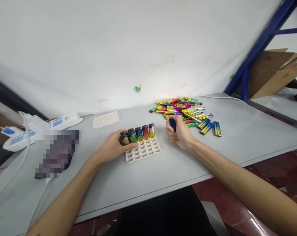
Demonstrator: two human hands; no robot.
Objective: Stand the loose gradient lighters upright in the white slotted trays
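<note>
Bare forearms extended over desk from 4 and 8 o'clock. Directions taken from slotted tray. Upright lighters lined along its 12 o'clock edge. Left hand, 9 o'clock, closed round lighter cluster; slots beneath hidden. Right hand, 2 o'clock, clamped on dark blue lighter. Loose lighters heaped at 1 o'clock; second tray near 10.

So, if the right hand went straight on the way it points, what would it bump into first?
Probably the silver and yellow lighter standing at the right end of the tray's back row. Depth is hard to judge, so the right hand might pass just behind it.
</note>
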